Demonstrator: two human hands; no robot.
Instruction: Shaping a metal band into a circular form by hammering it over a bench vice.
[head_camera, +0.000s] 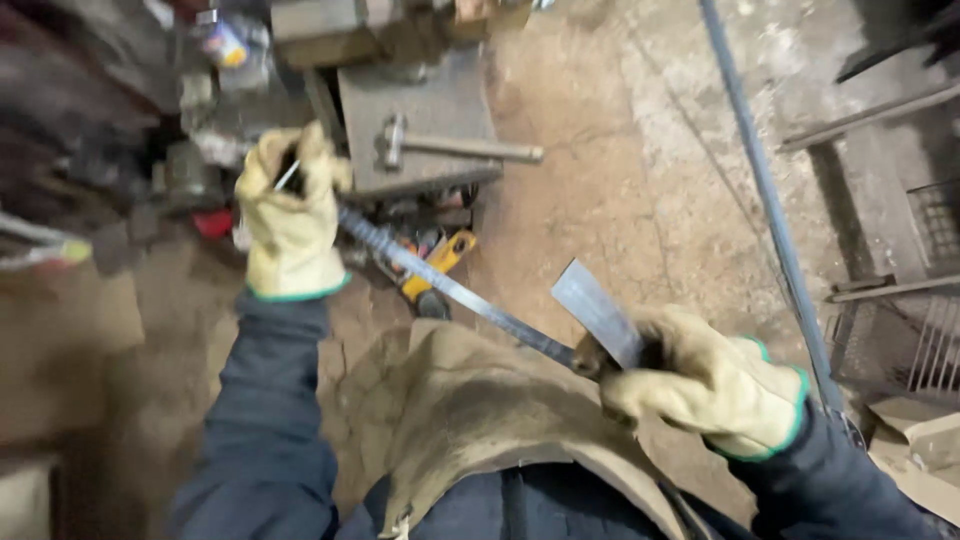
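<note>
My left hand (291, 212), in a pale yellow work glove, is closed around the far end of a long twisted steel bar (455, 290). The bar runs diagonally down to my right hand (705, 382), also gloved. That hand grips the bar's near end together with a flat grey metal piece (596, 307) that sticks up from the fist. A tan leather apron (470, 420) hangs below the bar. A thin bright rod tip shows at the top of the left glove.
A hammer (455, 147) lies on a grey steel block (420, 115) beyond my left hand. A yellow tool (440, 262) and clutter sit under it. A long blue-grey rod (770, 200) crosses the dirt floor at right, beside metal racks (900, 300).
</note>
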